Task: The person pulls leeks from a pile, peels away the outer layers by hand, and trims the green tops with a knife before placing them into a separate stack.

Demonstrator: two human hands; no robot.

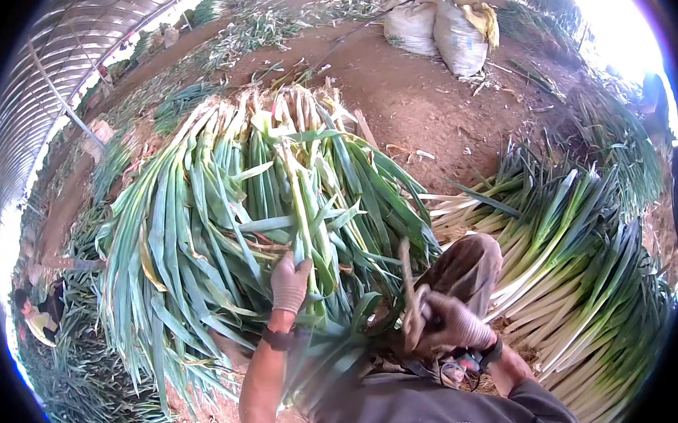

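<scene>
My left hand (289, 282), in a pale knit glove, is closed around the green leaves of a leek (299, 206). That leek lies on top of a wide pile of untrimmed leeks (180, 211), whose root ends point away from me. My right hand (456, 323), gloved too and slightly blurred, is near my bent knee. Its fingers are closed on a limp, brownish strip of withered leaf (411, 299). To the right of my knee lies a heap of leeks with clean white stalks (546, 278), their green tops pointing up and right.
Two stuffed white sacks (461, 38) stand on the bare soil (394, 96) at the back. Loose leaf scraps (252, 37) are strewn farther off. Another person (38, 319) is at the far left, beside more leeks. A curved metal-framed roof (60, 65) arches over the left side.
</scene>
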